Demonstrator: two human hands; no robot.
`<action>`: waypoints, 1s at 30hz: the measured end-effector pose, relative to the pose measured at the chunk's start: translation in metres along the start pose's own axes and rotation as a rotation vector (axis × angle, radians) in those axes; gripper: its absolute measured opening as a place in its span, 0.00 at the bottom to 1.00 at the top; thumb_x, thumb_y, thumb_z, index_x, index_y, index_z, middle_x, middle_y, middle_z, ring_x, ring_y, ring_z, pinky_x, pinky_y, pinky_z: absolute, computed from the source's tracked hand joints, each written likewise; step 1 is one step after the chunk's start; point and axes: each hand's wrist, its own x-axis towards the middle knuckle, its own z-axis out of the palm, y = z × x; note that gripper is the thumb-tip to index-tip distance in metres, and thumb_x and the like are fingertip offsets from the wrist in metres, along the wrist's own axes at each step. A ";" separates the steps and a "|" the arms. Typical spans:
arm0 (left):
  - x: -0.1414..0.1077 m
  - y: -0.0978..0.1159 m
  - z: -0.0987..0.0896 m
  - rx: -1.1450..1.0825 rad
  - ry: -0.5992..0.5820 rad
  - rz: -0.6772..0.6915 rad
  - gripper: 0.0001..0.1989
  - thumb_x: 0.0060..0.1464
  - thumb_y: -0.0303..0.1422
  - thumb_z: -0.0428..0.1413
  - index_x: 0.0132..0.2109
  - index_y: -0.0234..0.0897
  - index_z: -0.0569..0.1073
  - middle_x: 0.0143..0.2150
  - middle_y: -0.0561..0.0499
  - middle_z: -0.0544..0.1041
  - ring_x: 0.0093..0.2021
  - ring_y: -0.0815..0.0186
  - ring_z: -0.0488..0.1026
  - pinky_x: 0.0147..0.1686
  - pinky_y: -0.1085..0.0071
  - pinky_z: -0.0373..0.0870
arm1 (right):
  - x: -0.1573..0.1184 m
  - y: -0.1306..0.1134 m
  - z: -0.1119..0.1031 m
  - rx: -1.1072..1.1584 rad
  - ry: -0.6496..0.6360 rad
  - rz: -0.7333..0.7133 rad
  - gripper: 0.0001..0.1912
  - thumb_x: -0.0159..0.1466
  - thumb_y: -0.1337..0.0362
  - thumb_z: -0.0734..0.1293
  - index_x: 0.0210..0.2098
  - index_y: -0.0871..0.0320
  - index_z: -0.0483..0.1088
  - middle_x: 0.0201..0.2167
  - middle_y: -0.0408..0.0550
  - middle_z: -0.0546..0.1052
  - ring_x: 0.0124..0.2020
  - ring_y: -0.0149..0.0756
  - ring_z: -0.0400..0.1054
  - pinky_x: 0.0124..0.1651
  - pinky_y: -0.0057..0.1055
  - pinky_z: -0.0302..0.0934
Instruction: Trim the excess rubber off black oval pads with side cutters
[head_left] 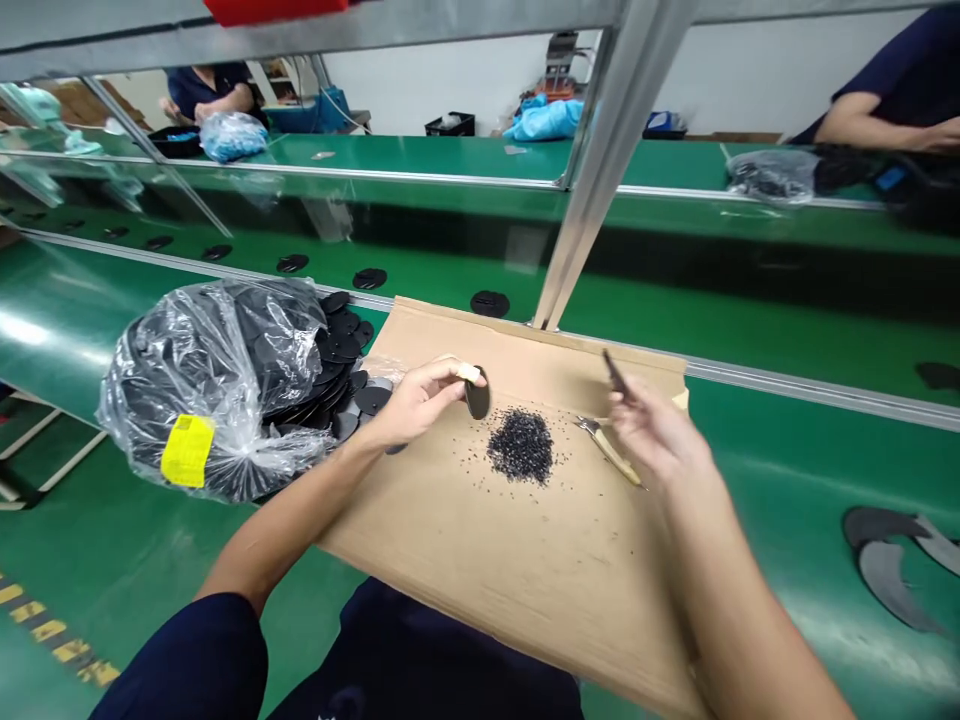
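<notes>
My left hand (424,400) pinches a round black disc (478,395) at its upper edge, with a pale wrap on one fingertip. The disc stands on edge in the air over the cardboard sheet (465,560). My right hand (656,430), slightly blurred, is closed on a thin dark piece (615,374) that points up and left; its kind is unclear. Between the hands lies a heap of small black bits (521,446). Cutting pliers (611,452) with yellowish handles rest on the cardboard, just left of my right hand.
A clear plastic bag (217,370) spills black discs (341,345) on the left. Separate discs (490,303) line the green conveyor (435,265) behind a metal rail. Grey-black curved pieces (892,565) lie right. A metal post (592,180) rises ahead; two people sit across.
</notes>
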 end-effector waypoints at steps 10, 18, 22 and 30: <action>-0.016 -0.013 0.044 -0.087 0.132 -0.067 0.09 0.62 0.36 0.59 0.42 0.34 0.79 0.42 0.45 0.77 0.41 0.65 0.74 0.38 0.72 0.72 | -0.059 0.037 0.054 -0.354 -0.354 -0.193 0.19 0.56 0.59 0.77 0.43 0.55 0.71 0.35 0.45 0.76 0.34 0.36 0.71 0.35 0.29 0.69; -0.026 -0.010 0.050 0.293 0.013 0.165 0.16 0.67 0.31 0.55 0.60 0.37 0.73 0.48 0.43 0.78 0.47 0.64 0.75 0.47 0.69 0.75 | -0.065 0.051 0.045 -0.301 -0.383 -0.126 0.28 0.59 0.40 0.77 0.42 0.57 0.79 0.39 0.50 0.79 0.41 0.45 0.74 0.43 0.37 0.73; -0.025 -0.007 0.052 0.376 -0.008 0.230 0.16 0.69 0.29 0.52 0.61 0.37 0.72 0.51 0.42 0.77 0.51 0.63 0.75 0.51 0.68 0.75 | -0.068 0.053 0.047 -0.307 -0.382 -0.128 0.24 0.61 0.40 0.76 0.37 0.56 0.80 0.36 0.48 0.78 0.37 0.42 0.73 0.39 0.34 0.72; -0.029 -0.008 0.054 0.403 -0.028 0.175 0.17 0.69 0.31 0.52 0.62 0.36 0.71 0.50 0.41 0.76 0.51 0.62 0.76 0.51 0.67 0.77 | -0.072 0.055 0.049 -0.276 -0.275 -0.140 0.22 0.61 0.40 0.76 0.38 0.53 0.79 0.36 0.47 0.78 0.39 0.44 0.74 0.43 0.37 0.74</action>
